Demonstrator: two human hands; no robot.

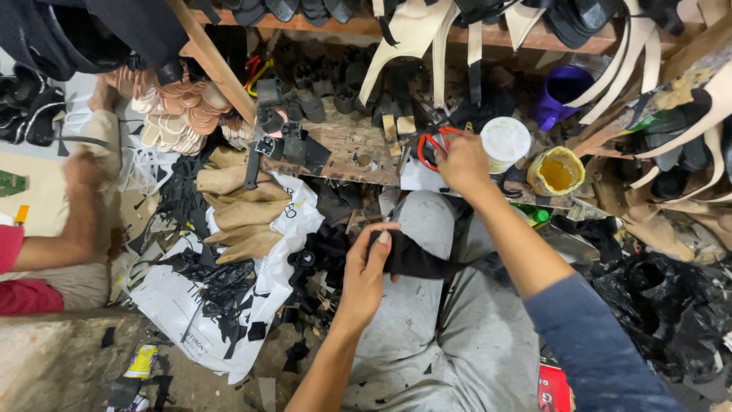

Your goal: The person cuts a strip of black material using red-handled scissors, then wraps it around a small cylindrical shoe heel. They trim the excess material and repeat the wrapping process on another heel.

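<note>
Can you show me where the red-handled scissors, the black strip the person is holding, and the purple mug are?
red-handled scissors (pixel 431 146): head view, on a red handle loop.
black strip (pixel 415 262): head view, on its middle, right of the left hand (pixel 364 273).
purple mug (pixel 562 93): head view, on its side wall.

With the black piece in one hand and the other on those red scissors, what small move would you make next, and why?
Probably lift the red-handled scissors off the workbench and bring them to the black strip. The right hand is on the handles, while the left hand pinches the strip over the lap, uncut.
</note>
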